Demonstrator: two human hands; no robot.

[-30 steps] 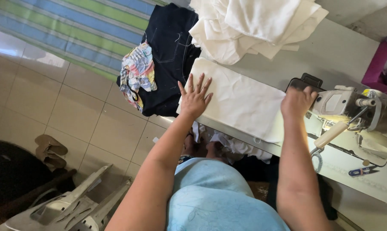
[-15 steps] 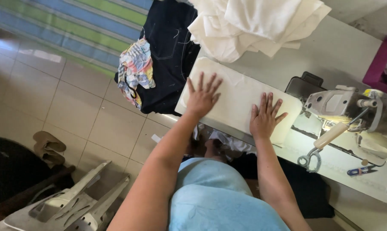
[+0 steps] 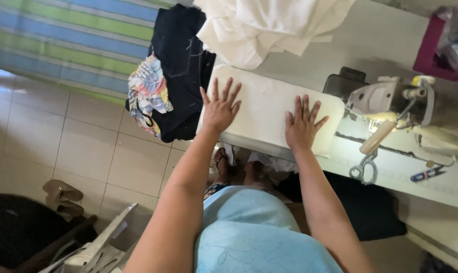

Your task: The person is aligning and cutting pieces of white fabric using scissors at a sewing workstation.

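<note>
A folded strip of cream fabric (image 3: 267,106) lies flat on the white sewing table (image 3: 391,167). My left hand (image 3: 220,107) rests palm down on its left end, fingers spread. My right hand (image 3: 302,124) presses flat on its right end, fingers apart, just short of the sewing machine (image 3: 391,98). Neither hand grips anything.
A heap of cream cloth (image 3: 269,25) sits at the back of the table. Dark jeans (image 3: 181,65) and a patterned cloth (image 3: 147,96) hang off the left edge. Scissors (image 3: 363,169) and a small blue tool (image 3: 427,174) lie near the machine. Sandals (image 3: 62,197) lie on the tiled floor.
My right hand has left the machine area and come down flat on the cream fabric. My left hand has stayed pressed on the fabric's left end.
</note>
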